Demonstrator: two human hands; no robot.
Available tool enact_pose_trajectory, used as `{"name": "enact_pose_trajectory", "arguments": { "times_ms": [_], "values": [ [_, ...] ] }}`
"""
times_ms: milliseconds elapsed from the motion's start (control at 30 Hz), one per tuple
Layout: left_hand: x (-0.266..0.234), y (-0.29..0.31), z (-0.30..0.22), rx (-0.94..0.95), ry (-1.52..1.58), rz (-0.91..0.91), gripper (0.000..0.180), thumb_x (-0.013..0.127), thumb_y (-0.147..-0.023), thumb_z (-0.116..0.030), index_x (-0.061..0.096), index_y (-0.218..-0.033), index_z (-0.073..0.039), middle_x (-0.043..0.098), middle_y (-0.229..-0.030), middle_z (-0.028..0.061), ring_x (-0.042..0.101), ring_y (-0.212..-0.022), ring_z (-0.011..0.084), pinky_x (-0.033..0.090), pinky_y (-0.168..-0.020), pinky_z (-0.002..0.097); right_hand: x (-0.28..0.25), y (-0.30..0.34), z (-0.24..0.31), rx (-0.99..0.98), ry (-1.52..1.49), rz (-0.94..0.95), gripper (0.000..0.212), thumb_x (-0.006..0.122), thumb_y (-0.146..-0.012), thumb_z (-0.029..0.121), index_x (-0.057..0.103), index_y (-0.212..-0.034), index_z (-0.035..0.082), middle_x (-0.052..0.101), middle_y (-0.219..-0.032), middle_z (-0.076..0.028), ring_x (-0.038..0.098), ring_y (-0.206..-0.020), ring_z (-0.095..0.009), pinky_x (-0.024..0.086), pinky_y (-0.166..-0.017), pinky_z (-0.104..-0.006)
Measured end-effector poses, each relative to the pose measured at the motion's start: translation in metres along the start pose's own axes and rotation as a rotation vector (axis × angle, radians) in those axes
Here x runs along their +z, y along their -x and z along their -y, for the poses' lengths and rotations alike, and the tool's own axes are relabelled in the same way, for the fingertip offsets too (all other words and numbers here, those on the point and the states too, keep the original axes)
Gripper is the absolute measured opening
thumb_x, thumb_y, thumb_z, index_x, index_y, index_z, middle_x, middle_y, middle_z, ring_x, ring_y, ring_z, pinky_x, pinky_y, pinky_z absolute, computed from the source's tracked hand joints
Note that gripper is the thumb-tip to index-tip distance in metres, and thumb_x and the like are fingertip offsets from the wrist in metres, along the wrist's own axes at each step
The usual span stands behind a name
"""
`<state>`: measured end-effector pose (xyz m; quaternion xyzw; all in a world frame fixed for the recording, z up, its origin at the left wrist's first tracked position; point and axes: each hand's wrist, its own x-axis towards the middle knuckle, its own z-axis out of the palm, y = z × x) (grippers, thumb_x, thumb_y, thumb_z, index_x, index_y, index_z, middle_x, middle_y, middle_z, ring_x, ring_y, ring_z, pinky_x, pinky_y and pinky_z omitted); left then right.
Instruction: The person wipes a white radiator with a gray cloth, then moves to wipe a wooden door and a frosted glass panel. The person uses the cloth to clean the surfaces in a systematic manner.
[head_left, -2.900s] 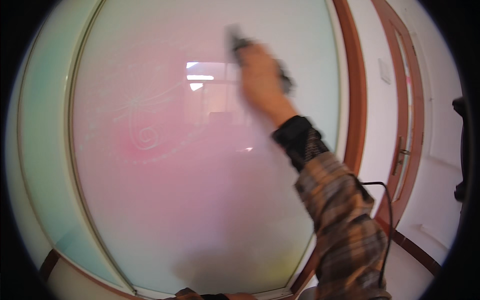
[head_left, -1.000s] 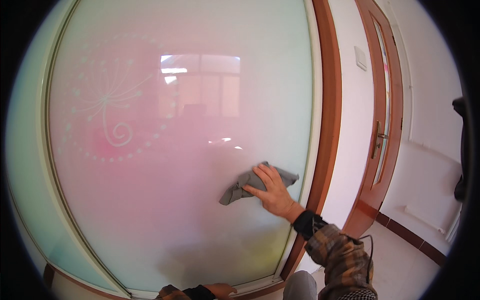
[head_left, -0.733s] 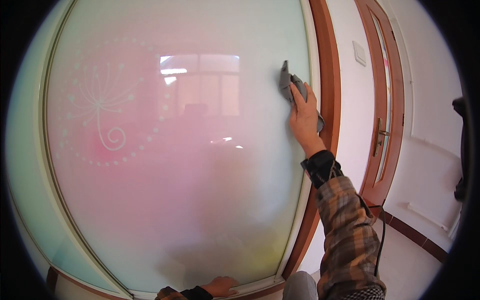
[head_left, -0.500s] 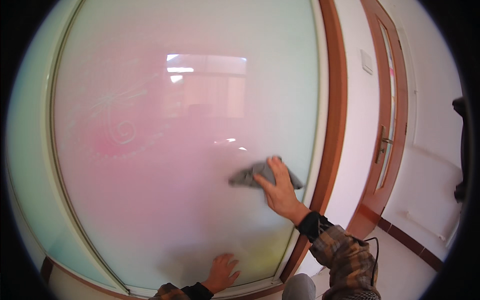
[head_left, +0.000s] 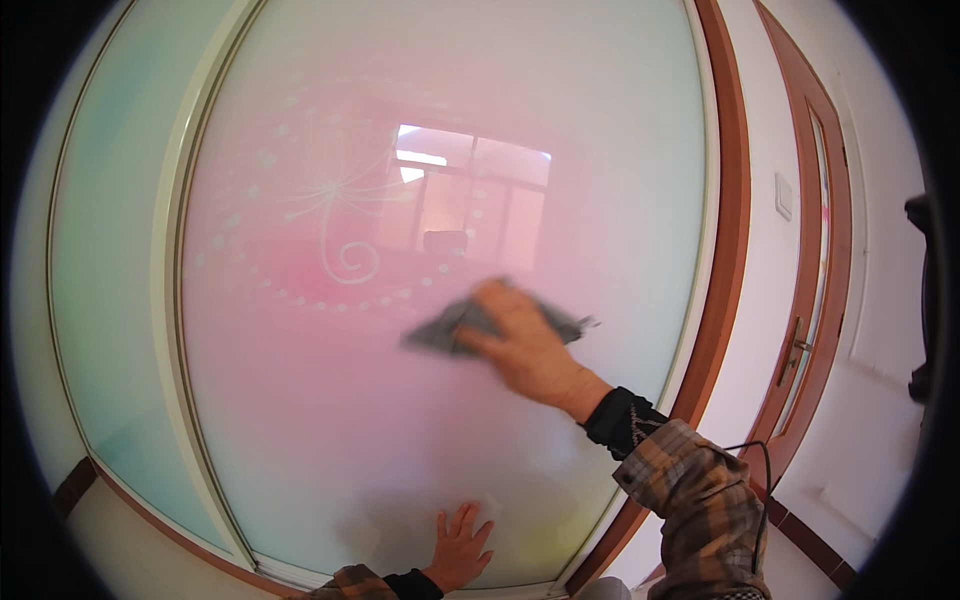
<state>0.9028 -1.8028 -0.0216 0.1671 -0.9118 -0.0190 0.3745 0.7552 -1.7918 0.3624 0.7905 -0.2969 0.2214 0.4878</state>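
My right hand (head_left: 525, 345) presses a grey cloth (head_left: 450, 333) against a glossy glass door panel (head_left: 300, 420). The fingers lie over the cloth, whose corners stick out on both sides, slightly blurred. Pink shading and a white swirl with dotted curves decorate the panel, and a window is reflected in its surface. Low on the same panel, my left hand (head_left: 461, 548) rests with fingers spread and nothing in it.
A brown wooden frame (head_left: 722, 250) borders the panel on the right. Past it are a white wall with a light switch (head_left: 783, 197) and a brown door with a metal handle (head_left: 797, 346). A pale green panel (head_left: 115, 300) stands at the left.
My right hand has moved the cloth leftward and up across the panel. The view has turned left, so the door and frame sit farther right. My left hand stays low on the panel.
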Motion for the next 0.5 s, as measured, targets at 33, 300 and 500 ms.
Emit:
{"name": "enact_pose_trajectory", "arguments": {
  "times_ms": [33, 300, 500],
  "values": [
    [-0.001, 0.001, 0.001, 0.004, 0.014, 0.008, 0.064, 0.081, -0.083, -0.034, 0.062, -0.138, -0.010, 0.027, -0.166, 0.0236, 0.023, -0.156, 0.0393, 0.021, -0.115, 0.0765, 0.001, -0.004, 0.011, -0.044, -0.050, 0.240, 0.051, 0.063, -0.085, -0.004, 0.070, -0.130, 0.019, 0.049, -0.154, -0.021, 0.040, -0.148, -0.043, 0.032, -0.121, -0.0603],
    [-0.013, 0.007, 0.012, 0.019, -0.007, 0.137, 0.055, 0.078, -0.087, -0.035, 0.064, -0.133, -0.008, 0.023, -0.168, 0.0229, 0.017, -0.158, 0.0399, 0.017, -0.117, 0.0768, -0.006, -0.172, -0.096, 0.386, 0.322, -0.450, 0.047, 0.062, -0.091, 0.002, 0.065, -0.137, 0.014, 0.044, -0.153, -0.033, 0.039, -0.144, -0.053, 0.036, -0.116, -0.0587],
    [-0.019, 0.000, 0.008, -0.003, -0.020, 0.191, 0.059, 0.081, -0.083, -0.035, 0.062, -0.132, -0.008, 0.020, -0.171, 0.0211, 0.015, -0.160, 0.0382, 0.022, -0.116, 0.0772, 0.058, -0.201, -0.063, 0.059, 0.219, -0.288, 0.052, 0.066, -0.095, 0.010, 0.061, -0.147, 0.014, 0.033, -0.161, -0.035, 0.033, -0.149, -0.053, 0.027, -0.126, -0.0560]
  ]
}}
